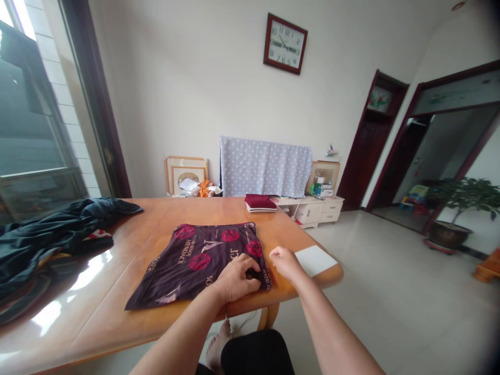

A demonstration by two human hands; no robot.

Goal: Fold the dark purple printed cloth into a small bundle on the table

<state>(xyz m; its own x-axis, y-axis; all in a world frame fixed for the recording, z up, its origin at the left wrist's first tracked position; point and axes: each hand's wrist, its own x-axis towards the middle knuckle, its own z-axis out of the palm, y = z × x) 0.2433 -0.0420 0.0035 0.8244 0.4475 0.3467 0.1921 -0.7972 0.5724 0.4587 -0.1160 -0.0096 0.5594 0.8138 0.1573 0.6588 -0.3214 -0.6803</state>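
A dark purple cloth [167, 276], folded flat, with red rose prints and pale lettering, lies near the front edge of the table. My left hand [238, 278] rests on its right front part, fingers bent and the thumb apart from them. Some of the cloth under that palm is hidden. Just off the cloth's right edge, my right hand [284, 262] is closed, fingers curled in, and nothing shows in it. A white sheet [316, 259] lies on the table to the right of this hand.
The glossy wooden table [128, 213] ends in a rounded right corner. Dark clothes [50, 245] are heaped at its left. A folded maroon cloth [260, 202] sits by the far edge. Beyond stand a white cabinet [326, 211] and a draped dotted cloth [265, 166].
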